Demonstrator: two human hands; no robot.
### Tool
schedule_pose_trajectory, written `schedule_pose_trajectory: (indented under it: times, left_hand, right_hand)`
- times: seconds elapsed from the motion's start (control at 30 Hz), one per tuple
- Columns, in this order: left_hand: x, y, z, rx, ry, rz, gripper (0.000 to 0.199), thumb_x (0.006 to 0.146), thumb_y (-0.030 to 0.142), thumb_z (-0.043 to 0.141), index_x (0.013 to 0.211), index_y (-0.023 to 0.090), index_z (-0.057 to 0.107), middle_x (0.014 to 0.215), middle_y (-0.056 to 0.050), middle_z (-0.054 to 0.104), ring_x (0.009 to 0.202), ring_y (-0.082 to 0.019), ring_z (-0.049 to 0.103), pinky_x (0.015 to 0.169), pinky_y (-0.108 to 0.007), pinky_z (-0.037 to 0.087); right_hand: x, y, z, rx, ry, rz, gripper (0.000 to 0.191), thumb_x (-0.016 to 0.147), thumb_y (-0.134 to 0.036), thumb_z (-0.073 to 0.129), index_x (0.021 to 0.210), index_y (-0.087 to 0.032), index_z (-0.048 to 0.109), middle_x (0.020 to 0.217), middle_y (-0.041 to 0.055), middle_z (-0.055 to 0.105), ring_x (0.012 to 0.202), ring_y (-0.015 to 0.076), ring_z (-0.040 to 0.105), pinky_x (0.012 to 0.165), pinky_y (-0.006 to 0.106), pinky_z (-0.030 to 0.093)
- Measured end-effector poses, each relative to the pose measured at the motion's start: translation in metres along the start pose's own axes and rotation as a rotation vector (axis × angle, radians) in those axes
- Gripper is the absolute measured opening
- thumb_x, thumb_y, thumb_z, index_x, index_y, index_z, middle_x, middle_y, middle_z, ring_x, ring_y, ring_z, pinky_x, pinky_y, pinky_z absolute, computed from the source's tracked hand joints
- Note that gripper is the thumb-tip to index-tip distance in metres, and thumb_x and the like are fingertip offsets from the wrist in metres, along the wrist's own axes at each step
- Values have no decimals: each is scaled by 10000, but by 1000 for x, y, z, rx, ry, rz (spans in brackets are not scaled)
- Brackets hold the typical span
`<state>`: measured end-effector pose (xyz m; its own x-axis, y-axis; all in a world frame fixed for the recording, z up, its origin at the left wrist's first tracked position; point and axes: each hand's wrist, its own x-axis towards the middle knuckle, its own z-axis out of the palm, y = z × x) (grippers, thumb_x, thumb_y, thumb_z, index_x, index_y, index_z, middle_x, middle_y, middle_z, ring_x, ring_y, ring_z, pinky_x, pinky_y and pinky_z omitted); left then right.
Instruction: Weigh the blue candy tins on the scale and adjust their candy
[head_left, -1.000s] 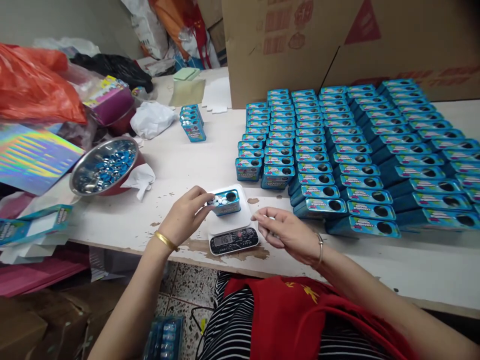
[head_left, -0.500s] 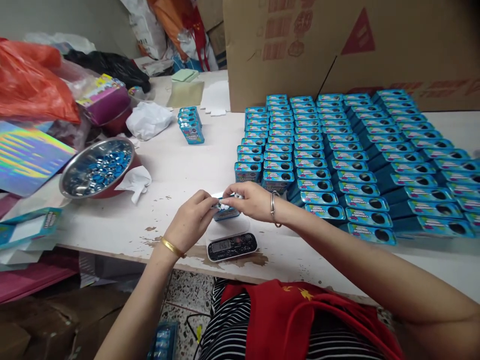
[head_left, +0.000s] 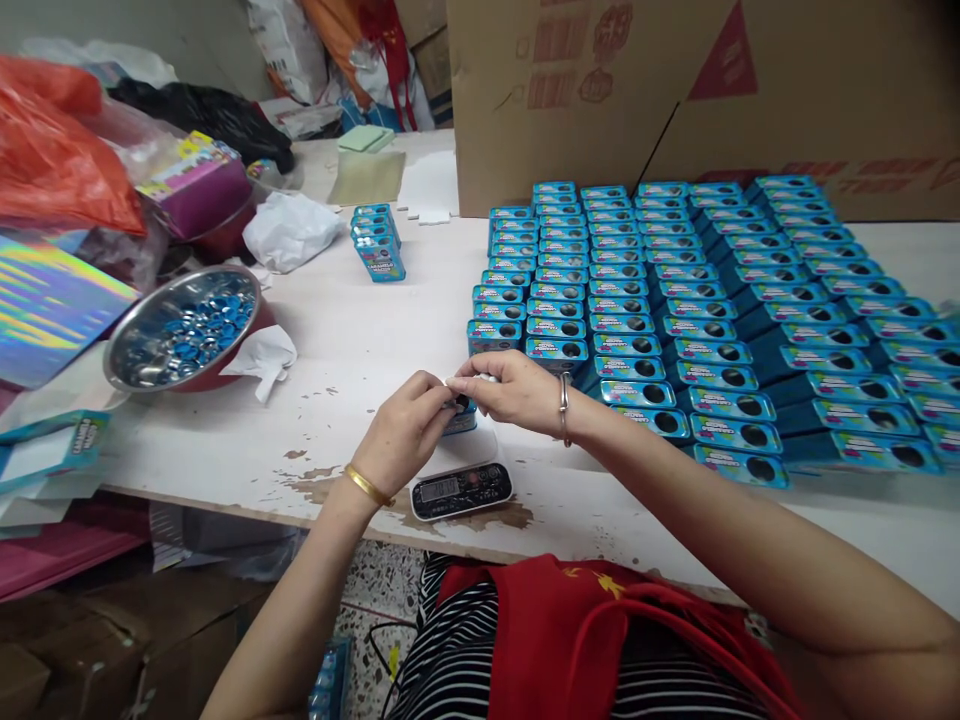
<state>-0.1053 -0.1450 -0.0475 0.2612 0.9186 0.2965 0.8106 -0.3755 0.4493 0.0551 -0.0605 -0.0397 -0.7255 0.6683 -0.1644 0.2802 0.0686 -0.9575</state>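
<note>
A small blue tin (head_left: 463, 421) with a dark round hole in its top stands on the kitchen scale (head_left: 459, 490), partly covered by my fingers. My left hand (head_left: 401, 430) is closed at the tin's left top edge, thumb and forefinger pinched together; what is between them is hidden. Reaching in from the right, my right hand (head_left: 517, 395) is closed around small white candies (head_left: 491, 378); its fingertips meet those of my left hand above the hole. The scale's display is lit, its digits unclear.
Rows of similar blue tins (head_left: 630, 345) fill the right side, before a large cardboard box (head_left: 562, 130). A metal bowl (head_left: 262, 310) of blue and silver lids is at left. A small group of tins (head_left: 381, 260) stands behind, near a crumpled white bag (head_left: 289, 232).
The white candies seen at the tin's top are gone from there, and the dark hole now shows. My hands have shifted slightly right and up, and the scale's reading differs.
</note>
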Motion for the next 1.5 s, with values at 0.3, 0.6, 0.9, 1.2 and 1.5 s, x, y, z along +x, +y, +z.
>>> schedule_pose_trajectory:
  times: [0.3,0.6,0.9,1.2,1.5]
  left_hand:
    - [-16,0,-12,-21,177,-43,179,883,184,523,1048,189,593,907,-47,578,839,-132,562,735,-284,497]
    - [-40,-4,-16,-14,226,-148,191,873,207,544,1052,201,611,923,-48,592,803,-130,572,732,-298,516]
    - [-55,-11,-15,13,269,-199,192,867,194,558,1051,197,614,953,-44,600,841,-122,570,745,-280,496]
    - [-63,-12,-12,22,307,-272,190,880,232,542,1047,190,621,933,-46,612,837,-129,563,689,-267,472]
    - [-62,-11,-7,0,326,-255,178,876,221,549,1032,188,628,914,-44,613,848,-132,569,722,-274,477]
  right_hand:
    - [8,-1,3,-225,8,-40,259,850,-347,614,917,-104,670,620,-8,533,594,88,451,591,215,326]
    - [3,-2,-2,-167,71,-10,163,825,-271,644,883,-118,655,613,-8,533,555,77,422,557,214,310]
    - [-50,46,-6,806,129,388,316,759,-404,669,855,-116,580,709,19,557,459,28,375,412,174,218]
    - [-69,55,2,725,58,397,381,716,-412,719,888,-98,587,727,10,553,449,12,347,429,180,184]
    - [-32,15,7,410,76,68,180,832,-288,580,862,-111,593,632,-26,512,443,31,335,442,199,239]
